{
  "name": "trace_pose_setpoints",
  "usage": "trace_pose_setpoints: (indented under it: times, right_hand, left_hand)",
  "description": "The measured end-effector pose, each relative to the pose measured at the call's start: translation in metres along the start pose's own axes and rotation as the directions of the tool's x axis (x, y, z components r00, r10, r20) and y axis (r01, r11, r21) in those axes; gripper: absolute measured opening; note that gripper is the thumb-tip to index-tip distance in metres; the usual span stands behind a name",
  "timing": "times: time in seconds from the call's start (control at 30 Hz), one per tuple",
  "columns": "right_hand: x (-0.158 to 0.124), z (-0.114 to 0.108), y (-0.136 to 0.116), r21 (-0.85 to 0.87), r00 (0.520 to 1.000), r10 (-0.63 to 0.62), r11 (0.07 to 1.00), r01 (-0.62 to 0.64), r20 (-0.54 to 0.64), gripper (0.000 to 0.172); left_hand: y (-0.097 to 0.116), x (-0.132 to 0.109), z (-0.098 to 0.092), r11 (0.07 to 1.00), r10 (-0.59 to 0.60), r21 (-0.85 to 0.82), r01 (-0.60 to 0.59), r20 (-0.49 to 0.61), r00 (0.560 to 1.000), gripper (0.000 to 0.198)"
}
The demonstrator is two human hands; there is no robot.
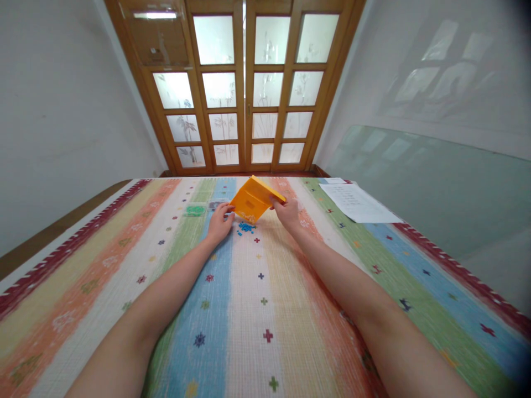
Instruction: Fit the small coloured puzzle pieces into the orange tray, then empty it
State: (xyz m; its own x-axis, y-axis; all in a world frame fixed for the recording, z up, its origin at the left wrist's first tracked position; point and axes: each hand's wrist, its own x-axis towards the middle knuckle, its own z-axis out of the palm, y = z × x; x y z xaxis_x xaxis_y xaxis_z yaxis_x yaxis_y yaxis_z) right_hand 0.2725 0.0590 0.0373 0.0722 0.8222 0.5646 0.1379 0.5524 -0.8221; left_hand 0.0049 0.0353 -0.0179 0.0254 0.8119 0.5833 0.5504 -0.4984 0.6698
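Orange case (251,203), gripped by left hand (222,222) and right hand (286,213), seems mid-tip above blue pieces (246,226) near the table's far edge (199,181), calling for steadiness.

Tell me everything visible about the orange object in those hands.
The orange object is smooth, perhaps plastic, with angled flat panels and a small darker rectangle on one. It tilts; the right hand grips its right edge, the left hand touches its left corner. Small blue pieces lie near its lower corner.
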Motion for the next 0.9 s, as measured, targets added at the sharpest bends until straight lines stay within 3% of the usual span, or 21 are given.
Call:
trace_pose_setpoints:
  times: [0.13, 0.27, 0.57, 0.9]
  right_hand:
    - [0.004, 0.002, 0.004, 0.175, 0.997, 0.072, 0.982, -0.072, 0.004, 0.026]
    - [0.007, -0.001, 0.01, 0.241, 0.99, 0.141, 0.961, -0.137, 0.003, 0.03]
    - [0.007, -0.005, 0.028, 0.308, 0.96, 0.278, 0.915, -0.261, -0.012, 0.042]
    - [0.006, -0.004, 0.036, 0.354, 0.947, 0.322, 0.885, -0.303, 0.005, 0.044]
  left_hand:
    - [0.003, 0.003, -0.005, 1.0, 0.015, 0.006, -0.015, -0.091, 0.996, 0.015]
    - [0.009, 0.003, -0.008, 0.999, 0.047, -0.014, -0.05, -0.125, 0.991, 0.014]
    - [0.022, -0.001, -0.01, 0.978, 0.129, 0.17, -0.122, -0.031, 0.991, 0.025]
    - [0.03, -0.004, -0.01, 0.962, 0.183, 0.205, -0.179, 0.0, 0.983, 0.028]
